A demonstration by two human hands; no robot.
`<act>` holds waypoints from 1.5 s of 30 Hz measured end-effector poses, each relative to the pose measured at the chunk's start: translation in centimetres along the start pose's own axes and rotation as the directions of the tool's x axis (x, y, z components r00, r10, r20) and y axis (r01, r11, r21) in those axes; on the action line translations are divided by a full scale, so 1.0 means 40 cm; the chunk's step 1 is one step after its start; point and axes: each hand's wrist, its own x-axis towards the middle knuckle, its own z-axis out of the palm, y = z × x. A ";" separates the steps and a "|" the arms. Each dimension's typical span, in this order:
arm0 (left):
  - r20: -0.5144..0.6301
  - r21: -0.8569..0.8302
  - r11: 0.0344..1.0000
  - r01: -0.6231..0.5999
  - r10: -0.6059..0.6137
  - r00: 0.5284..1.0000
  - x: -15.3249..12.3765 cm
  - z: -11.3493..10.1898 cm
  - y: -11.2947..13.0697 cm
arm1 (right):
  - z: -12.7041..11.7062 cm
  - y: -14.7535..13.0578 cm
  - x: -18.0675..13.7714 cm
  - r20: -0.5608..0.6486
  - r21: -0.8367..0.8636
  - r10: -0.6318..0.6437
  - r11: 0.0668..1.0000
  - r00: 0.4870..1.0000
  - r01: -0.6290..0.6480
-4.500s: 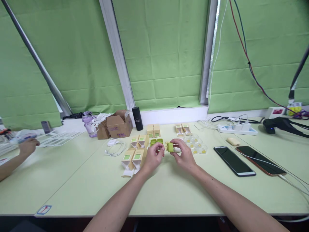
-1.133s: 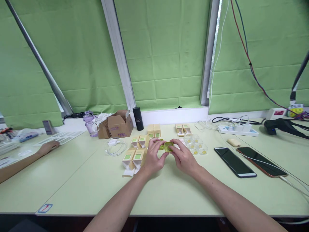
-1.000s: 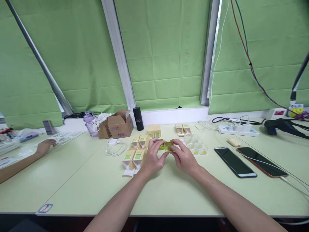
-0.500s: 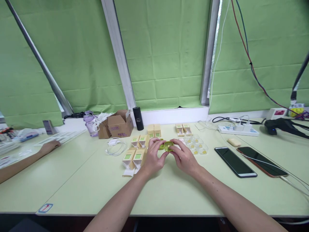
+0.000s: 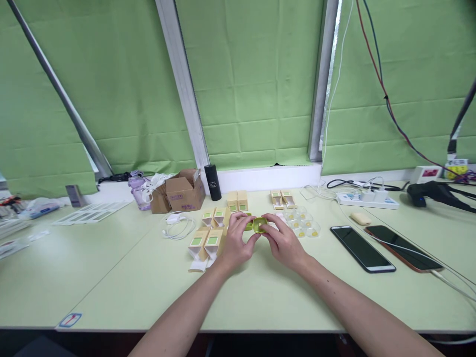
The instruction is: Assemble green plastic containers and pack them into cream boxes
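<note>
Green, a small case (image 5: 259,225) sits on the table (image 5: 111,277), pinched between the left hand (image 5: 236,244) and right hand (image 5: 284,243). Just beyond, clear cups (image 5: 303,225) hold yellow bits; cardboard boxes (image 5: 208,238) stand open.

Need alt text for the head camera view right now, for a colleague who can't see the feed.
Both hands, left hand and right hand, grip a small green case over a pale green table. Tan cartons lie left of the hands and clear plastic trays right. Farther right lie two phones; green blinds hang behind.
</note>
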 end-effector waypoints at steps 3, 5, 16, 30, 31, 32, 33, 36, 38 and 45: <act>0.001 -0.002 1.000 -0.003 0.003 1.000 0.001 -0.001 0.002 | 0.000 0.000 0.000 0.005 0.002 0.001 1.000 1.000 -0.001; -0.002 -0.004 1.000 -0.003 0.003 1.000 0.001 -0.001 0.003 | 0.001 0.002 -0.001 0.013 0.003 0.002 1.000 1.000 -0.002; 0.007 0.000 1.000 0.020 -0.020 1.000 0.000 0.000 -0.001 | 0.006 0.003 0.000 0.034 -0.018 0.015 1.000 0.999 -0.014; -0.010 -0.025 1.000 0.012 -0.012 1.000 0.001 0.001 -0.002 | 0.007 0.004 -0.003 0.023 0.095 0.094 0.991 0.995 -0.096; -0.010 -0.028 1.000 0.009 -0.009 1.000 0.002 0.000 -0.001 | 0.008 0.005 -0.004 0.010 0.104 0.107 0.989 0.994 -0.108; -0.010 -0.031 1.000 0.005 -0.006 1.000 0.002 -0.001 0.000 | 0.009 0.005 -0.004 -0.004 0.110 0.119 0.987 0.993 -0.118; -0.008 -0.032 0.999 0.001 -0.001 1.000 0.003 -0.002 0.001 | 0.010 0.006 -0.004 -0.019 0.113 0.131 0.985 0.991 -0.128; -0.009 -0.023 1.000 -0.015 0.015 1.000 0.005 -0.004 0.001 | 0.012 0.008 -0.004 -0.039 0.131 0.174 0.977 0.984 -0.168; -0.011 -0.010 1.000 -0.027 0.027 1.000 0.006 -0.005 0.000 | 0.011 0.007 -0.003 -0.037 0.149 0.213 0.967 0.976 -0.205; -0.029 0.030 0.999 -0.045 0.046 0.999 0.005 -0.003 -0.005 | 0.010 0.002 -0.003 0.027 0.191 0.351 0.917 0.936 -0.350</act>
